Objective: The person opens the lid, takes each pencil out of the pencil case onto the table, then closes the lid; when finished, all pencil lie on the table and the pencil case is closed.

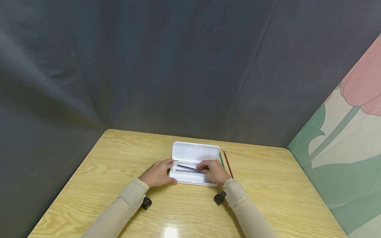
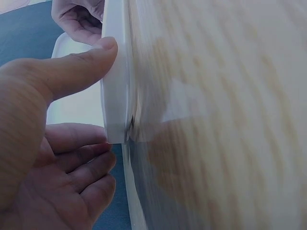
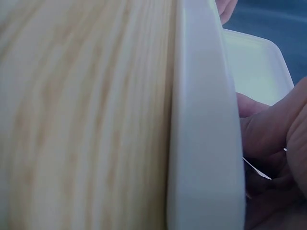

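A white pencil case (image 1: 193, 178) lies on the table with its lid (image 1: 194, 151) swung up at the back. Its left end is held by my left hand (image 1: 157, 173); in the left wrist view the thumb (image 2: 91, 60) presses the front wall while the fingers bend at the end wall. Over the case, my right hand (image 1: 214, 170) pinches the right end of a dark pencil (image 1: 185, 167), which slants across the inside. Just in front of it another dark pencil (image 1: 184, 171) lies in the case. The right fingertips are partly hidden behind the case wall in the right wrist view.
Right of the case, a teal pencil (image 1: 222, 159) and a red pencil (image 1: 228, 164) lie on the wooden table (image 1: 262, 185), both partly behind the right hand. A dark curtain (image 1: 178, 66) hangs along the table's back edge, and a flower-patterned panel (image 1: 351, 155) stands at the right.
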{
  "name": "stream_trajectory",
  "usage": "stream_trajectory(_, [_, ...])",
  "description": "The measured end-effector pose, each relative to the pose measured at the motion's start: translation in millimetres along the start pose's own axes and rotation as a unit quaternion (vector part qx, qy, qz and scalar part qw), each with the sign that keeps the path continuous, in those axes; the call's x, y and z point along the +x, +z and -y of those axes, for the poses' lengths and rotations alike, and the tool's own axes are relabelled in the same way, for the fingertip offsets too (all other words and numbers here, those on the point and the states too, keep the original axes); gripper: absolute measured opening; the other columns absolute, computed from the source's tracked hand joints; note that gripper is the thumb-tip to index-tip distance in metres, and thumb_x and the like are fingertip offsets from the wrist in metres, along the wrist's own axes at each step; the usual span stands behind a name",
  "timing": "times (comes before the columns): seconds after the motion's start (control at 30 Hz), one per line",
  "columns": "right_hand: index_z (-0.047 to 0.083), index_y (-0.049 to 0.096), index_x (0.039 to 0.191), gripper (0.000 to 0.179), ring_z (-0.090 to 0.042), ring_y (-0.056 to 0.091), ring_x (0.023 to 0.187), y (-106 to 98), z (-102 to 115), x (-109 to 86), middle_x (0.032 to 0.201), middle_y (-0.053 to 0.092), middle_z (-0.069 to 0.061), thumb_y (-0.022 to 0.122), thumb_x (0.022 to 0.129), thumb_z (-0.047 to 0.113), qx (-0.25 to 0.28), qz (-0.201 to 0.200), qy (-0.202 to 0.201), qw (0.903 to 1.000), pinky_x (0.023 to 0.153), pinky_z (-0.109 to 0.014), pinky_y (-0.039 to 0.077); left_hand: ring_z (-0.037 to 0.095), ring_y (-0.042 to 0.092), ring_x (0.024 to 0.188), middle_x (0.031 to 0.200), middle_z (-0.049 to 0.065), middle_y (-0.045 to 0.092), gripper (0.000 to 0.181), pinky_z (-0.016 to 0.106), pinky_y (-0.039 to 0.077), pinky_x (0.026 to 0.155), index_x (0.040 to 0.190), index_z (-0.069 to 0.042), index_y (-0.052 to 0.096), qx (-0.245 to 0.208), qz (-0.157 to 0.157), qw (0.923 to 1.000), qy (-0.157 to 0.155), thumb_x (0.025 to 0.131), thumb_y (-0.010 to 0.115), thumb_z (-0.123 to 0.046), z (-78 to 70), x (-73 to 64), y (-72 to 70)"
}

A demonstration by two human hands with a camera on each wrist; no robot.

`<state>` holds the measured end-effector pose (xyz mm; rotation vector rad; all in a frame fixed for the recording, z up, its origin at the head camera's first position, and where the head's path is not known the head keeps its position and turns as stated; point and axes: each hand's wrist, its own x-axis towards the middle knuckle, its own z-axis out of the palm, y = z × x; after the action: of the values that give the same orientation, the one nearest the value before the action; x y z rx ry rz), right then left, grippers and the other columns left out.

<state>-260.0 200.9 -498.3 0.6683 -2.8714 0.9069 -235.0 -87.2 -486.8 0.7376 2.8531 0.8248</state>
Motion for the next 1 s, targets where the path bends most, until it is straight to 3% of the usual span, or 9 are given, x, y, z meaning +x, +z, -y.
stream_trajectory(0.27, [0.019, 0.080, 0.091, 0.030, -0.008, 0.064, 0.078, -12, 11, -3.6, 0.086, 0.075, 0.006, 0.070, 0.085, -0.008, 0.022, -0.003, 0.038, 0.9990, 0.069, -0.019, 0.053, 0.035, 0.049, 0.143, 0.158, 0.012, 0.047, 0.085, 0.045, 0.047, 0.115, 0.145, -0.002, 0.055, 0.000, -0.002, 1.0000, 0.001, 0.080, 0.082, -0.051, 2.2, 0.3, 2.5])
stream_trajectory(0.5, [0.015, 0.080, 0.100, 0.027, -0.006, 0.062, 0.079, -56, 16, -14.6, 0.097, 0.078, -0.003, 0.068, 0.088, -0.006, 0.051, -0.071, 0.049, 0.9949, 0.068, -0.020, 0.051, 0.036, 0.048, 0.143, 0.158, 0.013, 0.047, 0.086, 0.046, 0.046, 0.117, 0.144, -0.002, 0.054, 0.004, 0.000, 1.0000, 0.000, 0.080, 0.083, -0.051, 3.8, 2.3, 1.1])
stream_trajectory(0.6, [0.010, 0.079, 0.108, 0.025, -0.004, 0.065, 0.082, -81, 15, -22.9, 0.103, 0.077, -0.013, 0.067, 0.091, -0.004, 0.102, -0.117, 0.072, 0.9853, 0.070, -0.017, 0.054, 0.036, 0.048, 0.143, 0.158, 0.013, 0.047, 0.087, 0.046, 0.046, 0.117, 0.145, -0.002, 0.054, 0.006, 0.001, 1.0000, 0.003, 0.080, 0.083, -0.051, 3.8, 2.0, 0.6])
stream_trajectory(0.7, [0.001, 0.075, 0.116, 0.024, 0.002, 0.064, 0.084, -103, 7, -31.5, 0.109, 0.074, -0.019, 0.066, 0.094, -0.003, 0.163, -0.163, 0.107, 0.9671, 0.073, -0.013, 0.056, 0.036, 0.048, 0.144, 0.158, 0.013, 0.046, 0.087, 0.046, 0.046, 0.117, 0.145, -0.001, 0.053, 0.005, 0.003, 1.0000, 0.004, 0.080, 0.082, -0.052, 4.2, 0.6, 1.2])
stream_trajectory(0.87, [-0.005, 0.069, 0.122, 0.028, 0.006, 0.063, 0.082, -118, -25, -42.4, 0.097, 0.074, 0.006, 0.068, 0.095, 0.002, 0.221, -0.203, 0.182, 0.9361, 0.074, -0.012, 0.056, 0.036, 0.047, 0.144, 0.158, 0.013, 0.046, 0.088, 0.046, 0.045, 0.118, 0.146, -0.001, 0.053, -0.003, 0.003, 1.0000, 0.000, 0.080, 0.083, -0.052, 5.6, 0.3, 2.6])
stream_trajectory(0.93, [-0.004, 0.070, 0.122, 0.029, 0.004, 0.063, 0.080, -115, -41, -45.1, 0.091, 0.072, 0.011, 0.068, 0.095, 0.005, 0.201, -0.194, 0.211, 0.9367, 0.072, -0.013, 0.055, 0.035, 0.047, 0.144, 0.158, 0.014, 0.046, 0.088, 0.046, 0.045, 0.118, 0.146, -0.001, 0.053, -0.006, 0.002, 1.0000, -0.001, 0.080, 0.083, -0.051, 6.1, 0.1, 2.9])
stream_trajectory(1.0, [-0.001, 0.070, 0.124, 0.029, 0.001, 0.063, 0.078, -108, -55, -46.7, 0.091, 0.073, 0.006, 0.066, 0.096, 0.006, 0.159, -0.168, 0.237, 0.9435, 0.068, -0.016, 0.053, 0.035, 0.047, 0.144, 0.158, 0.014, 0.046, 0.088, 0.045, 0.045, 0.118, 0.146, -0.001, 0.053, -0.010, -0.001, 1.0000, -0.002, 0.080, 0.083, -0.050, 6.8, -0.2, 3.2])
